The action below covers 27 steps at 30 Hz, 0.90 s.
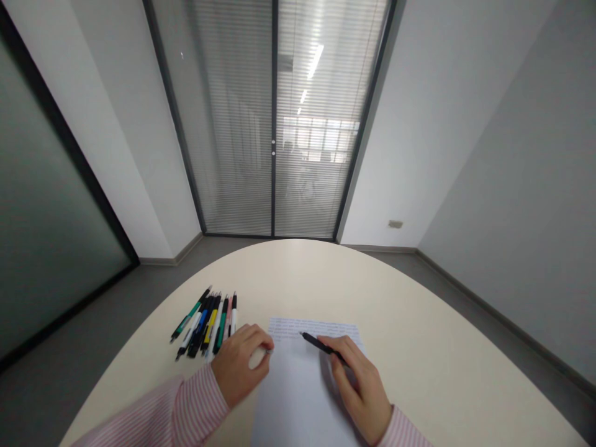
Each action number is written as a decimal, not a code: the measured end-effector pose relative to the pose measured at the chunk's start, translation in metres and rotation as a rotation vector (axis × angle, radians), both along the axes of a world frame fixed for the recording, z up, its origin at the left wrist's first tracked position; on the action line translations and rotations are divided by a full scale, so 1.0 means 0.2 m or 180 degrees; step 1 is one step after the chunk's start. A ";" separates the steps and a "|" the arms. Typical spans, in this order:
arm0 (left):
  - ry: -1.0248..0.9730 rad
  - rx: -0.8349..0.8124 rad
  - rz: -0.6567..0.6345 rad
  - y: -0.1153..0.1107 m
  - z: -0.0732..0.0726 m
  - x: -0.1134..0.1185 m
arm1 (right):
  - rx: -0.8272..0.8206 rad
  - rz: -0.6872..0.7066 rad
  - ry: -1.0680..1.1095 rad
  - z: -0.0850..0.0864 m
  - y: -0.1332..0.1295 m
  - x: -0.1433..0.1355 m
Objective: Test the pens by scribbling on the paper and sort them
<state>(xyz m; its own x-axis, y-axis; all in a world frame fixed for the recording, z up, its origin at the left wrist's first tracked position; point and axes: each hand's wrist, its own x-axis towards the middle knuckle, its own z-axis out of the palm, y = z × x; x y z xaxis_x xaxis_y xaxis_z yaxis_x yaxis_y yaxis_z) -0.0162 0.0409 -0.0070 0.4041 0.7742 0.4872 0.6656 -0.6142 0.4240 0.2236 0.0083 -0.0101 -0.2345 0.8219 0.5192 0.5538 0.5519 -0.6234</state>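
A black pen (321,344) is gripped in my right hand (361,385), its slim end pointing left and away from me over the paper. Under it lies a white sheet of paper (298,397) with lines of small writing along its far edge. My left hand (244,360) is curled at the sheet's left edge, thumb and forefinger pinched together. A tiny greyish bit shows at those fingertips, too small to name. Just beyond and left of this hand lies a group of several pens (205,323) in green, white, blue, black, yellow and pink.
The round pale table (419,347) curves away in front of me. Behind it stand glass panels with blinds (239,124) in dark frames. White walls (447,124) rise on the right, with a small outlet plate (395,224) low down. Dark floor (153,292) surrounds the table.
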 end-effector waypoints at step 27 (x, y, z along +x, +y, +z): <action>-0.0762 0.0412 -0.0731 -0.06 0.05 0.04 | -0.0471 0.0574 -0.0317 0.02 -0.02 -0.01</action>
